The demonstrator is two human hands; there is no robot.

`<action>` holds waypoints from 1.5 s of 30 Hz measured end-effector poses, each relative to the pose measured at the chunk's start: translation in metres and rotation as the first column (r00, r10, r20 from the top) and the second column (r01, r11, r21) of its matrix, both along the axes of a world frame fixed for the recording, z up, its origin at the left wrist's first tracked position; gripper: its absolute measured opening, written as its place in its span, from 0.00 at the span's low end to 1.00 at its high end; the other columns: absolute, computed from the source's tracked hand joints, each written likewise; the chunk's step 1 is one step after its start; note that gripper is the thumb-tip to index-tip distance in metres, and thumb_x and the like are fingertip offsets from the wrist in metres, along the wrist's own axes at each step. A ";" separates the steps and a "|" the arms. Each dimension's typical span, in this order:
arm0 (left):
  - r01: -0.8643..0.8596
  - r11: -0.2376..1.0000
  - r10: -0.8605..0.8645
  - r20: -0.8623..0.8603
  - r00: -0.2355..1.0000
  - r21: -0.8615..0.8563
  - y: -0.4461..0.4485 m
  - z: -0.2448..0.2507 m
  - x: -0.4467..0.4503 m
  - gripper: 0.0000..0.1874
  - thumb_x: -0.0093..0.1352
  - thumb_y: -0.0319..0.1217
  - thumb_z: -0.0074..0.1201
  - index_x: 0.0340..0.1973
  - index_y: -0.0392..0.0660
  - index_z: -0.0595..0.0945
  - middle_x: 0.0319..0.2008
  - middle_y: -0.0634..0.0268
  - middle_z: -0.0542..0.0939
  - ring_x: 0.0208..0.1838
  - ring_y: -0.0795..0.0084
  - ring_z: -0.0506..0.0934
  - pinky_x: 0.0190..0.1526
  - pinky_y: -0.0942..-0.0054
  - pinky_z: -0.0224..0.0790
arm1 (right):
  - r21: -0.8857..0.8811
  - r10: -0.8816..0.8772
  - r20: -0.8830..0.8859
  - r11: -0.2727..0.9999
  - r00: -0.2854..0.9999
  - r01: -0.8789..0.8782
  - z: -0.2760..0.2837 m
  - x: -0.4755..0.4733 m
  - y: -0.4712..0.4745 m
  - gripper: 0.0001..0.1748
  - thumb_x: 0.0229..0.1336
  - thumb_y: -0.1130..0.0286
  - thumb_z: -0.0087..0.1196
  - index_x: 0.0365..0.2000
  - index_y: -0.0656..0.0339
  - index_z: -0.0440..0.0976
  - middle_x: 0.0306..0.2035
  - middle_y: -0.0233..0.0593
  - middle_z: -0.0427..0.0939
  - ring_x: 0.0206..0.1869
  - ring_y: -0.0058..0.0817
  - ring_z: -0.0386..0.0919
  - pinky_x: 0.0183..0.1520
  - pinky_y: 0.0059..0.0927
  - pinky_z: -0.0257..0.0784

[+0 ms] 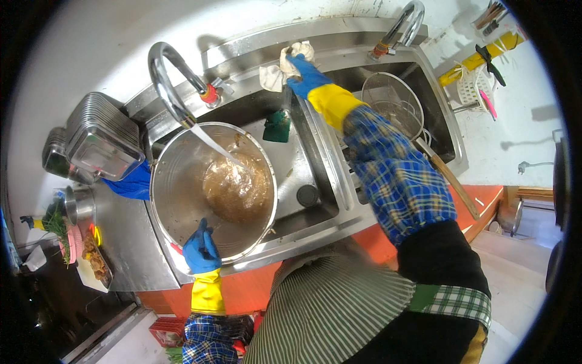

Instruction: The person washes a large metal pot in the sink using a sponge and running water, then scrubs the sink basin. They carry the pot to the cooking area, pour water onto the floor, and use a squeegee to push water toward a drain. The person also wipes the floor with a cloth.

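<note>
A large metal pot (182, 195) leans in the left basin of a steel double sink (338, 177). Brownish water (236, 191) lies in its bottom, and a stream runs into it from the left faucet (168, 82). My left hand (202, 250), in a blue and yellow rubber glove, grips the pot's near rim. At the back ledge, my right hand (307, 75), gloved alike, has its fingers on a crumpled whitish cloth (300, 50). A dark green scouring pad (276, 126) lies in the left basin behind the pot, above the round drain (308, 195).
A wooden-handled wire strainer (393, 102) sits in the right basin under the second faucet (407, 22). Stacked steel trays (104, 136) stand at left, near a tray of food (95, 264) and a steel container (79, 204). A white plastic basket (475, 88) hangs on the right wall.
</note>
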State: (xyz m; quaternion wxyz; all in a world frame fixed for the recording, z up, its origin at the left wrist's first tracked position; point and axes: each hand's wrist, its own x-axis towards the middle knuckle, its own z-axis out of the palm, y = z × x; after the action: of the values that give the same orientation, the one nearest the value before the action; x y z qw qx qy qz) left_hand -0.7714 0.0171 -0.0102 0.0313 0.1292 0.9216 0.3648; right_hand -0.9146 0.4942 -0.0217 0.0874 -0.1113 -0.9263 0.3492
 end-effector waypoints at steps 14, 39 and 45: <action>0.054 0.990 -0.060 -0.047 0.997 -0.133 -0.008 -0.006 0.001 0.15 0.69 0.30 0.45 0.46 0.38 0.81 0.33 0.51 0.83 0.37 0.56 0.82 0.42 0.69 0.72 | 0.481 -0.466 0.698 0.868 0.544 0.127 -0.003 0.394 0.245 0.36 0.45 0.55 0.62 0.55 0.58 0.67 0.51 0.55 0.74 0.56 0.50 0.71 0.58 0.41 0.67; -0.791 0.609 0.523 0.781 0.341 -0.062 -0.062 -0.035 -0.045 0.20 0.58 0.30 0.64 0.46 0.44 0.77 0.32 0.57 0.81 0.28 0.59 0.79 0.28 0.61 0.74 | -0.305 -0.351 0.705 0.635 0.616 0.710 0.102 0.452 -0.059 0.17 0.50 0.71 0.62 0.38 0.61 0.67 0.24 0.37 0.74 0.20 0.24 0.74 0.19 0.27 0.74; -0.614 0.783 0.516 0.651 0.556 -0.096 -0.034 0.013 -0.090 0.19 0.56 0.29 0.64 0.42 0.40 0.78 0.30 0.58 0.81 0.26 0.61 0.78 0.29 0.64 0.72 | -0.250 -0.434 0.700 0.594 0.567 0.765 0.120 0.471 -0.081 0.18 0.49 0.76 0.60 0.40 0.59 0.65 0.24 0.35 0.74 0.18 0.22 0.73 0.17 0.25 0.70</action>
State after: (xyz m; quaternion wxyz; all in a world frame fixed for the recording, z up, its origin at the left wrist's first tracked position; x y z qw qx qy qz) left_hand -0.8618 -0.0167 0.0027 0.2184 -0.3059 0.8151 0.4408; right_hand -0.4436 0.4136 0.0979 -0.1102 -0.5523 -0.6693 0.4845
